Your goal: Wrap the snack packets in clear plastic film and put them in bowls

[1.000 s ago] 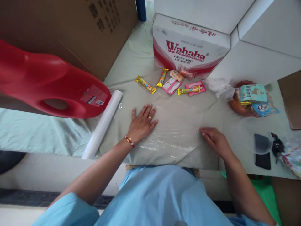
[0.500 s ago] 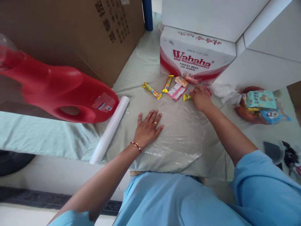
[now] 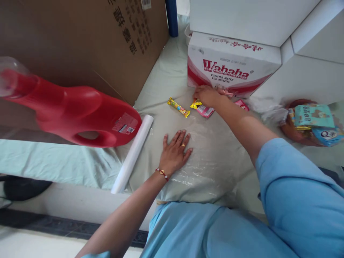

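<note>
My left hand (image 3: 175, 151) lies flat with fingers spread on a clear plastic sheet (image 3: 212, 157) spread over the pale green cloth. My right hand (image 3: 206, 95) reaches far forward to the small snack packets at the foot of the Wahaha carton (image 3: 231, 64). Its fingers curl down over a yellow packet (image 3: 195, 104) and a pink packet (image 3: 205, 110); what they grip is hidden. A yellow candy bar (image 3: 178, 107) lies just left of that hand. Another pink packet (image 3: 241, 104) shows to the right of my forearm.
A red detergent jug (image 3: 72, 113) lies on its side at the left, in front of a large brown carton (image 3: 88, 39). A white roll (image 3: 133, 154) lies beside the sheet. Bagged snacks (image 3: 311, 120) sit at the right. White boxes (image 3: 268, 21) stand behind.
My right hand left the sheet's right edge, reached to the snack packets, then moved left among them toward the carton. Some packets have shifted. My left hand stayed flat.
</note>
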